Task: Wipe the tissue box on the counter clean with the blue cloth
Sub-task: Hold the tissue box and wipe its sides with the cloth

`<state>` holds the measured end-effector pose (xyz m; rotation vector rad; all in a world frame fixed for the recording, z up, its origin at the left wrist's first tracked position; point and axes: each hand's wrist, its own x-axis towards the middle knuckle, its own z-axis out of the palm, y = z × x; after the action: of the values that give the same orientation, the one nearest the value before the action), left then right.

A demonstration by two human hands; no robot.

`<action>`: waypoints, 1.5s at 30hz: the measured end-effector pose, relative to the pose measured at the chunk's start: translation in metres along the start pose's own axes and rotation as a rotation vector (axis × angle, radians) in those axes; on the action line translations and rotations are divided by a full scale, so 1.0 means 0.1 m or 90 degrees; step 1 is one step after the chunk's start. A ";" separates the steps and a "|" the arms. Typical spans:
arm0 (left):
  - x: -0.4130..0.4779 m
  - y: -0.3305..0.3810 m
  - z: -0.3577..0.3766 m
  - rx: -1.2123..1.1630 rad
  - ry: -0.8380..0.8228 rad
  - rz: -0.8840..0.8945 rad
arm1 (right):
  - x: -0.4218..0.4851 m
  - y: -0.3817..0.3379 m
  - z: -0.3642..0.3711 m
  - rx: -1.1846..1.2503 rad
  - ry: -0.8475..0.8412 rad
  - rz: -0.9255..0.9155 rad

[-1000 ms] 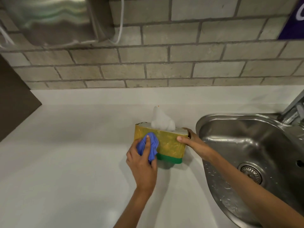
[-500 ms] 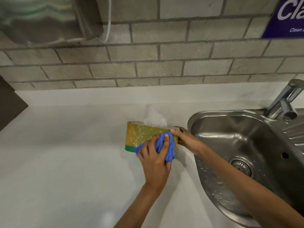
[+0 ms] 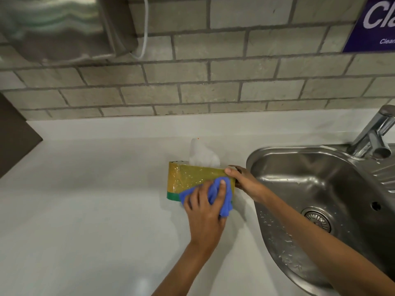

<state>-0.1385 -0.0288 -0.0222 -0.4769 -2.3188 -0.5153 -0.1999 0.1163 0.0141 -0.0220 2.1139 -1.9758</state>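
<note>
Tissue box (image 3: 188, 178): it stands on the white counter (image 3: 85, 210), just left of the sink's rim, its long yellow side facing you, with a green band along the bottom edge.
Tissue (image 3: 202, 155): a white sheet sticks up out of the top of the box.
Blue cloth (image 3: 215, 195): you have it bunched and pressed against the lower right part of the box's near side, covering the right stretch of the green band.
Left hand (image 3: 206, 212): your fingers are curled round the cloth and clamped on it, fingertips pointing toward the box; your forearm comes up from the bottom edge of the view.
Right hand (image 3: 243, 180): you grip the box's right end, thumb laid along the top near corner; the other fingers are hidden behind the box.
Sink (image 3: 320, 189): a steel basin lies to the right, water drops on its near wall, a round drain at the bottom; your right forearm crosses over it.
Tap (image 3: 374, 135): chrome, at the sink's far right corner.
Wall (image 3: 213, 82): grey brick tiles behind the counter.
Sign (image 3: 374, 24): purple, on the wall at upper right.
Dispenser (image 3: 64, 26): shiny metal, on the wall at upper left.
</note>
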 end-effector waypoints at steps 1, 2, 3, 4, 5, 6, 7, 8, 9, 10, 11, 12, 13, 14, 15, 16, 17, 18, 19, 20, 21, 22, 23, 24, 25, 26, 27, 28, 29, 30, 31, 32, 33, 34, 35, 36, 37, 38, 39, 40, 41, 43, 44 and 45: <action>-0.06 -0.02 0.01 0.003 -0.002 0.032 | 0.00 0.00 -0.02 -0.007 -0.008 -0.007; -0.11 -0.07 0.00 -0.002 0.000 0.043 | 0.00 0.01 -0.03 -0.016 -0.008 -0.010; -0.14 -0.16 -0.01 -0.013 0.006 0.027 | 0.00 0.01 -0.05 -0.024 -0.003 -0.011; -0.15 -0.25 -0.03 -0.033 0.014 -0.019 | 0.01 0.01 -0.05 -0.027 0.002 -0.011; -0.14 -0.35 -0.07 -0.060 0.022 -0.089 | 0.01 0.02 -0.05 -0.029 0.005 -0.009; -0.10 -0.44 -0.12 -0.088 0.033 -0.173 | 0.01 0.01 -0.05 -0.032 0.006 -0.008; -0.03 -0.52 -0.15 -0.113 0.042 -0.256 | 0.02 0.00 -0.04 -0.034 0.007 -0.007; 0.04 -0.57 -0.16 -0.133 0.047 -0.323 | 0.02 -0.01 -0.04 -0.036 0.005 -0.005; 0.10 -0.57 -0.16 -0.147 0.049 -0.367 | 0.02 -0.01 -0.04 -0.035 0.005 -0.001; 0.15 -0.54 -0.14 -0.155 0.048 -0.384 | 0.03 -0.01 -0.03 -0.036 0.008 0.005; 0.19 -0.48 -0.12 -0.151 0.043 -0.372 | 0.03 -0.01 -0.03 -0.037 0.011 0.008; 0.20 -0.40 -0.09 -0.133 0.035 -0.336 | 0.04 -0.01 -0.02 -0.041 0.013 0.009; 0.18 -0.30 -0.06 -0.111 0.026 -0.282 | 0.04 -0.01 -0.03 -0.042 0.016 0.005; 0.15 -0.20 -0.03 -0.095 0.019 -0.223 | 0.05 0.00 -0.02 -0.042 0.017 0.002; 0.11 -0.10 0.01 -0.084 0.009 -0.168 | 0.05 0.00 -0.03 -0.039 0.019 -0.001; 0.05 -0.03 0.02 -0.070 0.003 -0.112 | 0.05 0.00 -0.03 -0.036 0.022 -0.001; 0.00 0.00 0.03 -0.054 0.000 -0.055 | 0.06 0.00 -0.04 -0.034 0.025 0.001; -0.05 -0.02 0.04 -0.035 -0.002 0.004 | 0.06 0.01 -0.05 -0.036 0.026 0.005; -0.09 -0.08 0.04 -0.021 -0.004 0.052 | 0.07 0.01 -0.06 -0.035 0.026 0.007; -0.14 -0.16 0.04 -0.015 -0.003 0.073 | 0.08 0.02 -0.06 -0.034 0.024 0.010; -0.17 -0.27 0.02 -0.022 0.000 0.054 | 0.07 0.01 -0.06 -0.038 0.024 0.011; -0.18 -0.37 -0.01 -0.042 0.014 -0.006 | 0.06 0.00 -0.05 -0.046 0.018 0.010; -0.18 -0.47 -0.03 -0.071 0.037 -0.099 | 0.05 -0.02 -0.04 -0.054 0.014 0.009; -0.15 -0.56 -0.05 -0.106 0.060 -0.201 | 0.04 -0.04 -0.02 -0.061 0.012 0.011; -0.10 -0.61 -0.08 -0.141 0.077 -0.291 | 0.03 -0.05 -0.01 -0.064 0.015 0.012; -0.03 -0.64 -0.10 -0.183 0.084 -0.367 | 0.04 -0.04 -0.01 -0.073 0.021 0.015; 0.05 -0.64 -0.12 -0.231 0.091 -0.438 | 0.05 -0.04 0.00 -0.088 0.035 0.024; 0.14 -0.66 -0.13 -0.274 0.100 -0.505 | 0.06 -0.02 0.00 -0.099 0.045 0.034; 0.21 -0.66 -0.16 -0.302 0.109 -0.558 | 0.06 -0.03 0.02 -0.110 0.051 0.037; 0.26 -0.68 -0.17 -0.324 0.117 -0.588 | 0.06 -0.02 0.01 -0.118 0.052 0.038; 0.29 -0.69 -0.19 -0.353 0.110 -0.602 | 0.04 -0.03 0.01 -0.128 0.051 0.042; 0.31 -0.71 -0.21 -0.391 0.091 -0.619 | 0.04 -0.02 -0.01 -0.138 0.047 0.045; 0.32 -0.73 -0.24 -0.410 0.062 -0.647 | 0.03 -0.03 -0.03 -0.152 0.044 0.048; 0.33 -0.76 -0.26 -0.430 0.034 -0.684 | 0.01 -0.04 -0.05 -0.165 0.039 0.047; 0.33 -0.77 -0.28 -0.452 0.009 -0.721 | 0.00 -0.04 -0.06 -0.175 0.040 0.041; 0.34 -0.79 -0.29 -0.471 -0.016 -0.756 | -0.01 -0.04 -0.07 -0.183 0.042 0.031; 0.34 -0.79 -0.29 -0.485 -0.041 -0.785 | -0.02 -0.04 -0.07 -0.194 0.046 0.020; 0.35 -0.80 -0.29 -0.499 -0.060 -0.816 | -0.04 -0.03 -0.07 -0.201 0.048 0.011; 0.36 -0.80 -0.30 -0.519 -0.073 -0.849 | -0.05 -0.02 -0.06 -0.206 0.051 0.002; 0.36 -0.81 -0.30 -0.545 -0.082 -0.884 | -0.07 -0.01 -0.05 -0.209 0.054 -0.007; 0.36 -0.82 -0.31 -0.575 -0.095 -0.914 | -0.10 0.01 -0.04 -0.211 0.059 -0.015; 0.34 -0.84 -0.34 -0.644 -0.112 -0.967 | -0.14 0.05 -0.01 -0.223 0.078 -0.034; 0.32 -0.84 -0.36 -0.679 -0.117 -0.990 | -0.17 0.07 0.02 -0.229 0.090 -0.045; 0.29 -0.83 -0.38 -0.709 -0.126 -1.010 | -0.20 0.09 0.04 -0.230 0.104 -0.055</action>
<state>-0.1760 -0.1124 0.0048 1.0647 -1.8894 -2.5402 -0.1784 0.1162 0.0083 -0.0184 2.5900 -1.6622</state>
